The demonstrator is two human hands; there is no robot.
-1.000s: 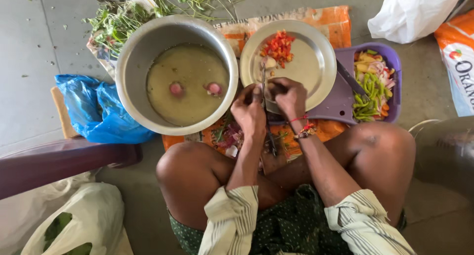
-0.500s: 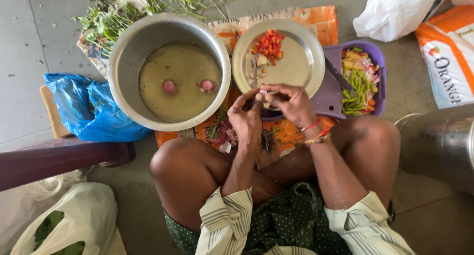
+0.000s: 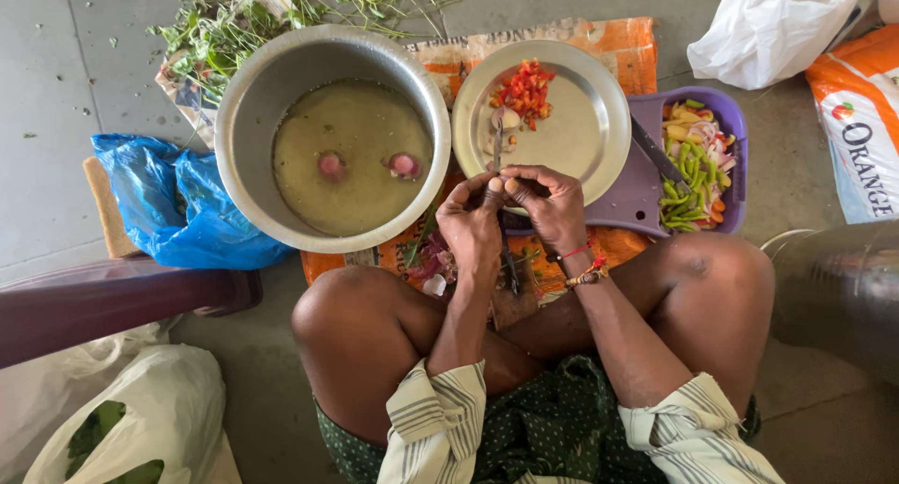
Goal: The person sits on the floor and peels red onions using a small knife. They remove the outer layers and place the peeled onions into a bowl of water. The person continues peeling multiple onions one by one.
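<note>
Two hands at an upright blade.
Left hand [image 3: 473, 224] and right hand [image 3: 552, 203] pinch a small vegetable piece [image 3: 497, 185] against the fixed blade [image 3: 498, 142]; a slip risks cut fingertips.

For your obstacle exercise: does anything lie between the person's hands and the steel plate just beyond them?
Nothing visible does. The left hand and right hand meet at the near rim of the plate, by the upright blade. The chopped red pieces lie at the far side.
</note>
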